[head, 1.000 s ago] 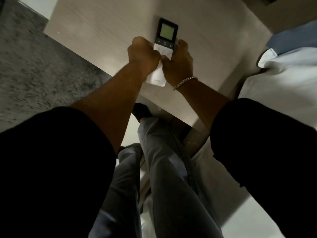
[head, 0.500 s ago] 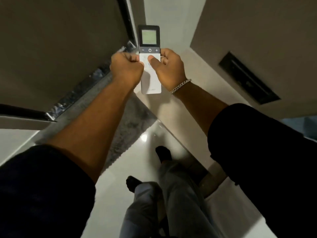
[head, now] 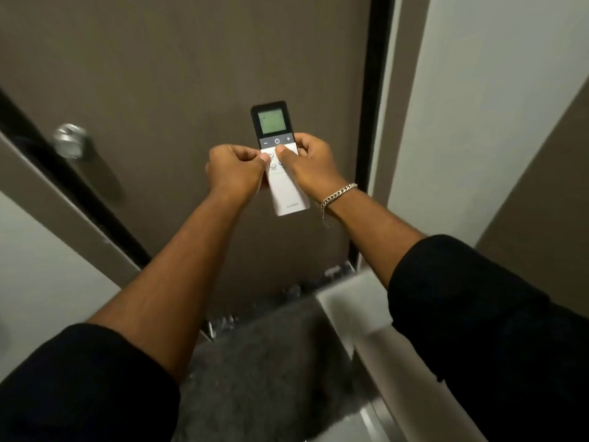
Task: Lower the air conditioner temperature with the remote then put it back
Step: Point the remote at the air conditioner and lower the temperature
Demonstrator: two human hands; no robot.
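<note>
The remote (head: 288, 197) is white with a dark top section and a lit greenish screen above a minus, power and plus row. I hold it up at arm's length in both hands, screen end pointing away. My left hand (head: 236, 170) grips its left edge, thumb on the white button area. My right hand (head: 310, 162) grips the right edge, its thumb resting just below the power button. A silver chain bracelet hangs on my right wrist. No air conditioner is in view.
A brown door (head: 178, 74) with a round metal knob (head: 70, 140) fills the view behind the remote, with a dark frame strip (head: 376, 90) and a pale wall (head: 478, 90) to its right. A grey rug (head: 271, 362) lies below.
My view has swung up from the table and my legs to the door. The remote has risen off the table, still held in both hands, with my right thumb now near the power button.
</note>
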